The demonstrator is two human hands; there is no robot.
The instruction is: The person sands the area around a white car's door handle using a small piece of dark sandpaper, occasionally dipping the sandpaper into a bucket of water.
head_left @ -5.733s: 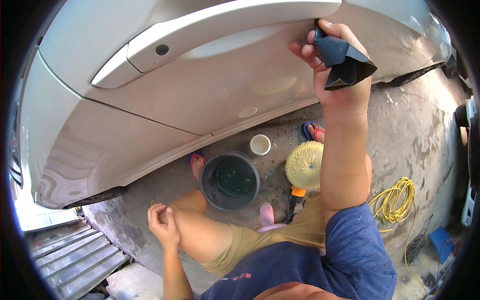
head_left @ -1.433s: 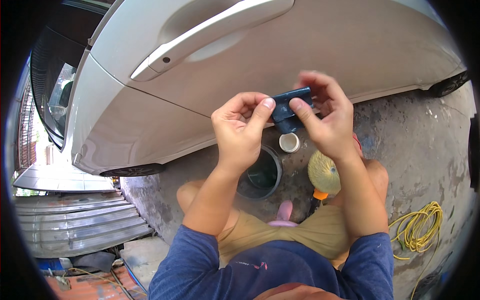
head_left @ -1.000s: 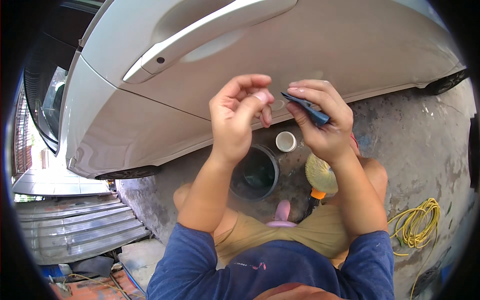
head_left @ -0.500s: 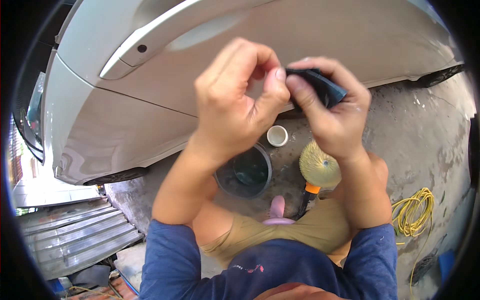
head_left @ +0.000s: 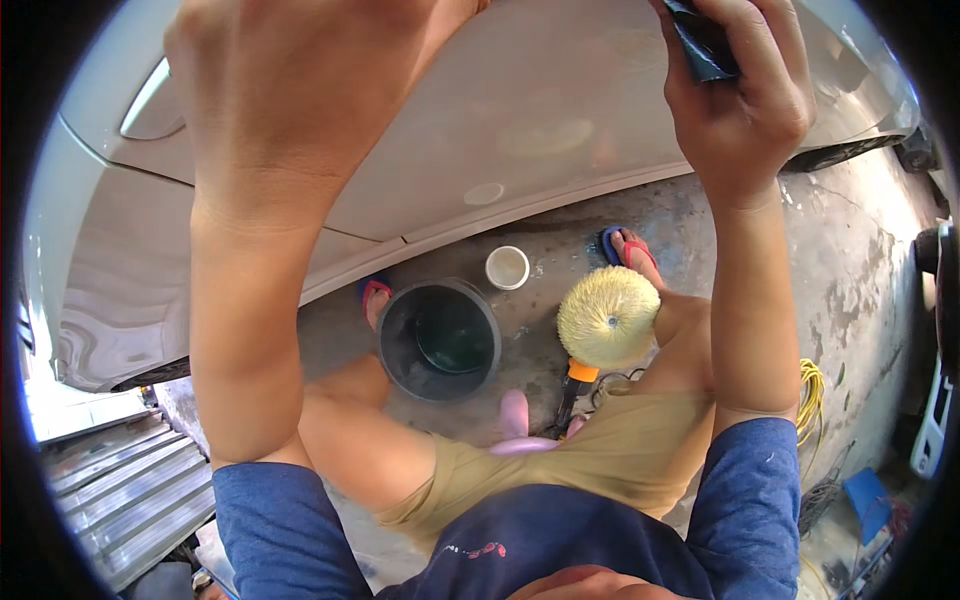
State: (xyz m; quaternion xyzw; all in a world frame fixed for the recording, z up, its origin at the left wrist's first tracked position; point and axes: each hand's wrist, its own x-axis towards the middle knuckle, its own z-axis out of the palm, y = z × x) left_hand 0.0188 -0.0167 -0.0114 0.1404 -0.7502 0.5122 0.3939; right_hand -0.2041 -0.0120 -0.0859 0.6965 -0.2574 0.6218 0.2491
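My left hand [head_left: 300, 90] is raised high at the upper left, close before the pale car door [head_left: 540, 110]. Its fingers run past the top edge, so their grip is hidden. At the upper right, my right hand [head_left: 745, 130] is closed around a small folded dark sheet [head_left: 704, 45], black with a bluish sheen, partly cut off by the top edge. A wide gap lies between the two hands.
Below the door stand a grey bucket [head_left: 393, 345] with dark liquid and a small white cup [head_left: 508, 268]. A polisher with a fluffy yellow pad [head_left: 610, 318] rests by my right leg. Coiled yellow cord [head_left: 811, 400] and corrugated metal sheets [head_left: 120, 490] lie at the sides.
Both hands were together at the dark sheet. They have moved up and apart: the left toward upper left, the right upward and to the right with the sheet.
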